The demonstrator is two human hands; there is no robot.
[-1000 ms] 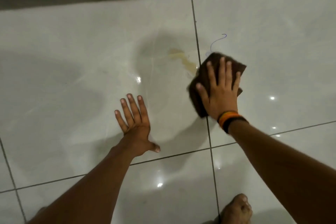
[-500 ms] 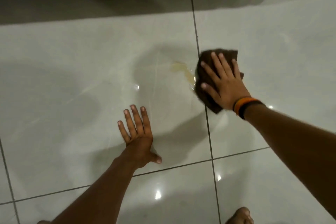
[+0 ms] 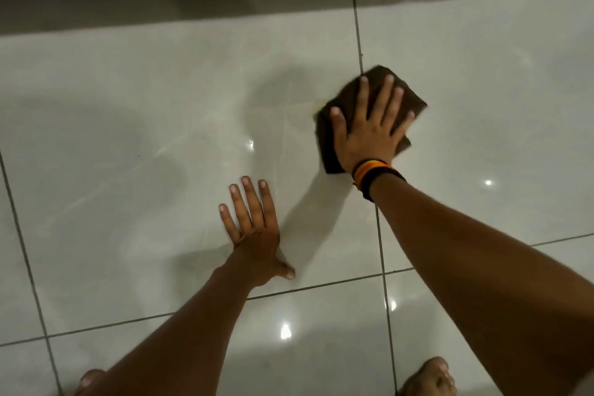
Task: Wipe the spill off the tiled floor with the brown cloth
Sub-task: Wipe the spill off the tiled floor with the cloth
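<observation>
Brown cloth point(image 3: 369, 100) flat under right hand point(image 3: 369, 135), fingers point(image 3: 387, 96) spread, mid-wipe on floor point(image 3: 128, 106); yellowish spill point(image 3: 316, 108) peeks at its left edge, so next sweep leftward; left hand point(image 3: 254, 231) braces, fingers splayed.

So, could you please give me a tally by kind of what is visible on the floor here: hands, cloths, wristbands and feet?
Hands: 2, the left hand flat on the tiled floor, the right hand pressing the brown cloth
Cloths: 1
Wristbands: 1 stack, on the right wrist
Feet: 2, partly cut off
Total: 6
</observation>
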